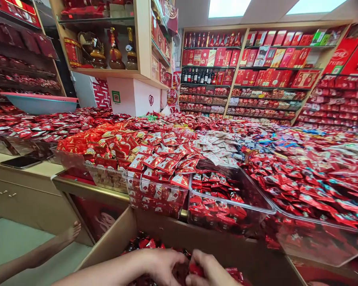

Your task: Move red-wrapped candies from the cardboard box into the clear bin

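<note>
My left hand reaches into a cardboard box at the bottom of the view, its fingers curled round dark red wrapped packets. Close beside it, my right hand is closed on a small red packet. More red and black packets lie in the box around both hands. The lower fingers of both hands are partly hidden by the packets and the frame edge. Just beyond the box stands a clear plastic bin, partly filled with similar red and black packets.
Another clear bin holds a heap of red-and-white packets. At right, a wide bin is piled high. A phone lies on the left counter near a blue basin. A bare leg and foot extend at lower left. Stocked shelves line the back.
</note>
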A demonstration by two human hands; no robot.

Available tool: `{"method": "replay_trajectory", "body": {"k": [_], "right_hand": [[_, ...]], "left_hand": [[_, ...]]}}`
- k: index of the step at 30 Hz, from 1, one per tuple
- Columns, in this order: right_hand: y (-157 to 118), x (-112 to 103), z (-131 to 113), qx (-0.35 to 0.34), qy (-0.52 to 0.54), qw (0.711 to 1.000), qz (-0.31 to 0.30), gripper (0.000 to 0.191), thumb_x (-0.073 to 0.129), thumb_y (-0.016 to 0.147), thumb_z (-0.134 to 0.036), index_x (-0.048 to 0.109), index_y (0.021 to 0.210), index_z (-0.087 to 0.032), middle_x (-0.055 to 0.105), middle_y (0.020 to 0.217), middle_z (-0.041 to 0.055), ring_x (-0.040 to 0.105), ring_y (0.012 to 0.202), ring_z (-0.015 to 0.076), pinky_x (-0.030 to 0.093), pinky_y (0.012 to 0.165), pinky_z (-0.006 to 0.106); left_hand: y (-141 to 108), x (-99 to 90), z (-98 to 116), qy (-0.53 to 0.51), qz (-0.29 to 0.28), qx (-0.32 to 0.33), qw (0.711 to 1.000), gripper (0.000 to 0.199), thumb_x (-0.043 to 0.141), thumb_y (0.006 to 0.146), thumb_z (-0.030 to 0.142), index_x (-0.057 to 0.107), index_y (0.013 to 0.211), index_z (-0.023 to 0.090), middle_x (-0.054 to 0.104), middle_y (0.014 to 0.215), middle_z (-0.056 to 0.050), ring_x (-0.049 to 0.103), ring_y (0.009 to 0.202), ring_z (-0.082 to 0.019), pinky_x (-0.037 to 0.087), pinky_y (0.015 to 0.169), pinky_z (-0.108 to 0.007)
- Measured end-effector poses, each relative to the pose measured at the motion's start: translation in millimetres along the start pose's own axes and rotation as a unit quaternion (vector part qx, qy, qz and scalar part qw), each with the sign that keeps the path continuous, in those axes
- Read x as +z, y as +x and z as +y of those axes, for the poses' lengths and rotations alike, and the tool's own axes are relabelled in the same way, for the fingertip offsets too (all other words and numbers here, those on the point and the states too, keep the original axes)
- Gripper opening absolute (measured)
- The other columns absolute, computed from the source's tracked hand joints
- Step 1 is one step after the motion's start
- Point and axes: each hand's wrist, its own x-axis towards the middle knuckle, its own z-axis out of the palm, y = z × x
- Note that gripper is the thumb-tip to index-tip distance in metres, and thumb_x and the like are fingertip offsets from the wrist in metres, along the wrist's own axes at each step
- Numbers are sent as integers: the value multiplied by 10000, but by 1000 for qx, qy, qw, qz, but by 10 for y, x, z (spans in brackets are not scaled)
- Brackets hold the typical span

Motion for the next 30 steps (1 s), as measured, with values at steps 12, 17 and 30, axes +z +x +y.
{"method": "replay_trajectory", "body": {"k": [12, 17, 30], "right_hand": [[-10, -462, -328, 135, 431, 890, 63, 322, 471, 692, -456, 396, 634, -149, 455, 498, -59, 432, 357, 36, 278, 337, 141], [-9, -504, -290, 131, 393, 905, 95, 290, 473, 707, -421, 491, 683, -132, 466, 535, -41, 416, 410, 32, 301, 388, 152], [-56, -523, -315, -4, 173, 976, 134, 274, 507, 703, -338, 504, 917, -167, 557, 763, 16, 493, 675, 111, 421, 610, 223]], "left_hand": [[-126, -101, 630, -199, 40, 88, 975, 362, 425, 752, 297, 442, 1106, 221, 587, 818, -21, 547, 550, -105, 375, 524, -206], [-124, -115, 604, -192, 81, 96, 973, 343, 425, 752, 308, 482, 1070, 194, 578, 788, -24, 554, 591, -126, 403, 563, -237], [-95, -50, 579, -260, 90, 62, 959, 314, 420, 741, 395, 582, 808, 135, 595, 665, -11, 493, 565, -105, 363, 534, -204]]}}
